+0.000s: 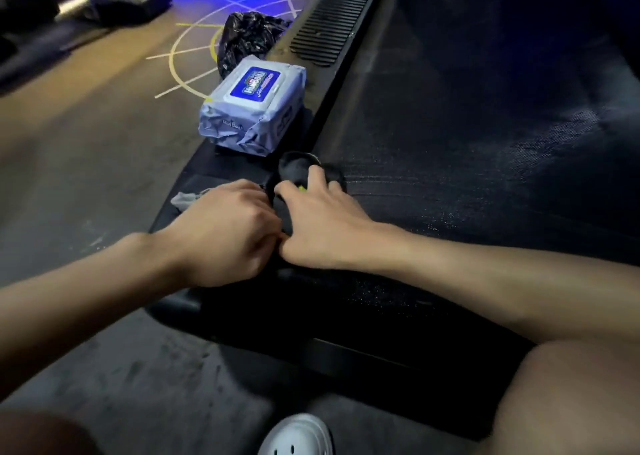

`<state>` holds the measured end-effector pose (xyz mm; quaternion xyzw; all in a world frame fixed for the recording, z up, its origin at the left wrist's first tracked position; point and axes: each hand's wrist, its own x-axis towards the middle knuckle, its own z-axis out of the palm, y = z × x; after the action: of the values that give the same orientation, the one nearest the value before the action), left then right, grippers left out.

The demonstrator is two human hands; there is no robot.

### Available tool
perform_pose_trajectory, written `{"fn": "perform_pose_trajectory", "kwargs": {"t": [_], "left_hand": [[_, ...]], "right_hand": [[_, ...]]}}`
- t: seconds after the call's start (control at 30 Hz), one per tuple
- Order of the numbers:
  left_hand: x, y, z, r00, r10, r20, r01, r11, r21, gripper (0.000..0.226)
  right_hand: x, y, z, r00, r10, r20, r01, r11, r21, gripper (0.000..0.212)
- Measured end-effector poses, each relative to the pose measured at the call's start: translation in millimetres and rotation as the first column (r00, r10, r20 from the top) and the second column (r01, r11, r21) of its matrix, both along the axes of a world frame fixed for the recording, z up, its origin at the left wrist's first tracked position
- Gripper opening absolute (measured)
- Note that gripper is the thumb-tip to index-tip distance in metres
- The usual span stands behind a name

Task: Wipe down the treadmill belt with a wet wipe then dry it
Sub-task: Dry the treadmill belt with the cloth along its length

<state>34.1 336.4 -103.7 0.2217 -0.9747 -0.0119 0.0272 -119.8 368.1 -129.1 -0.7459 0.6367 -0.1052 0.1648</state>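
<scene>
The dark treadmill belt [485,136] runs from the near end up to the right, with damp sheen on it. A dark cloth [301,169] with a small yellow-green tag lies at the belt's left edge. My right hand [322,226] presses on the cloth with its fingers spread over it. My left hand [225,233] is closed beside it and pinches the cloth's near edge. A crumpled grey wipe [187,200] lies on the side rail just left of my left hand. A pack of wet wipes [252,105] with a blue label sits on the left side rail, lid shut.
A black plastic bag [247,37] lies on the floor beyond the pack. The treadmill's ribbed side rail [332,22] continues away. Gym equipment [86,1] stands at the far left. My knee [571,402] and a white shoe [298,435] are at the bottom.
</scene>
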Motion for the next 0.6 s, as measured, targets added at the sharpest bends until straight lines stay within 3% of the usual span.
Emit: {"fn": "perform_pose_trajectory", "kwargs": {"t": [0.1,0.2,0.3,0.37,0.43,0.6], "left_hand": [[-13,6,-3,0.989,0.097,-0.112,-0.102,0.994,-0.04,0.02],[-20,13,-11,0.956,0.12,-0.268,-0.12,0.993,0.013,0.019],[-28,19,-21,0.791,0.36,-0.495,-0.268,0.931,0.249,0.019],[-44,16,-25,0.675,0.502,-0.54,-0.346,0.863,0.369,0.018],[-61,13,-25,0.698,0.479,-0.532,-0.328,0.874,0.358,0.019],[-94,5,-36,0.86,0.308,-0.406,-0.149,0.913,0.379,0.035]], "right_hand": [[-6,18,-7,0.999,0.022,0.03,-0.02,0.998,-0.052,0.068],[-12,33,-10,0.999,0.038,0.019,-0.036,0.995,-0.089,0.065],[-21,52,-13,0.993,0.109,-0.038,-0.114,0.983,-0.145,0.05],[-30,66,-19,0.986,0.145,-0.084,-0.156,0.976,-0.154,0.049],[-41,79,-22,0.987,0.131,-0.091,-0.142,0.983,-0.118,0.051],[-88,126,-22,0.991,0.071,-0.116,-0.08,0.994,-0.078,0.053]]}}
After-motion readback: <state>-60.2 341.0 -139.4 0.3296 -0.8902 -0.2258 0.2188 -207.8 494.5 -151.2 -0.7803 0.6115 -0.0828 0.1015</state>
